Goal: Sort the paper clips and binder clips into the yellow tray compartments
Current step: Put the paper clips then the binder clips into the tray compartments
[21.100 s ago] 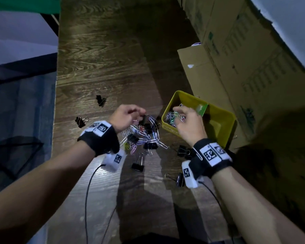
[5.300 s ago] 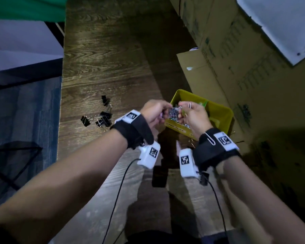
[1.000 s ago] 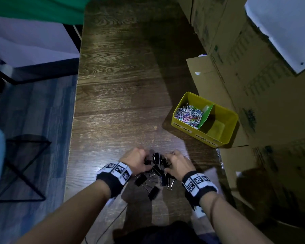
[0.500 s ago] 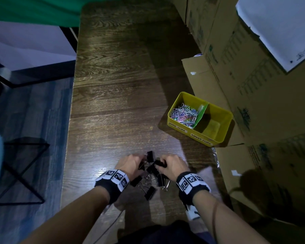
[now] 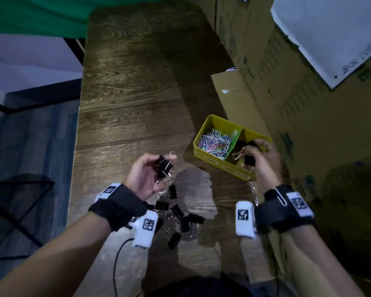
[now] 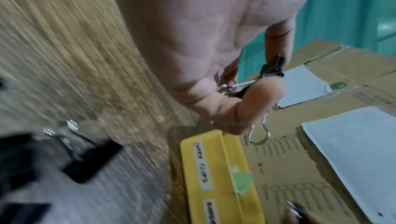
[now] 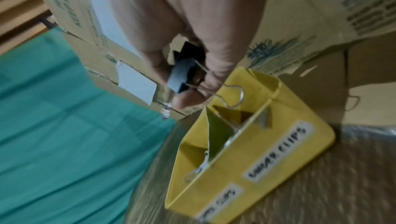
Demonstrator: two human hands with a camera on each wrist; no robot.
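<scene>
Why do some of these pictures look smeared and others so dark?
Head view: dim, with heavy shadows over the brown wooden table, but fairly sharp. Left wrist view: table grain streaked by motion blur. Right wrist view: yellow plastic tray smeared, labels barely legible.

Storeroom or stockroom corner: stacked printed brown cardboard cartons (image 5: 287, 86) with white paper labels (image 5: 330, 35) along right of frame; long dark wood-grain table (image 5: 133, 93); green fabric backdrop (image 5: 41, 16) upper left.

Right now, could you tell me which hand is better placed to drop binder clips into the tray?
Right. The right hand already holds binder clips over the yellow tray's right-hand compartment; the left hand holds its clips short of it.
</scene>
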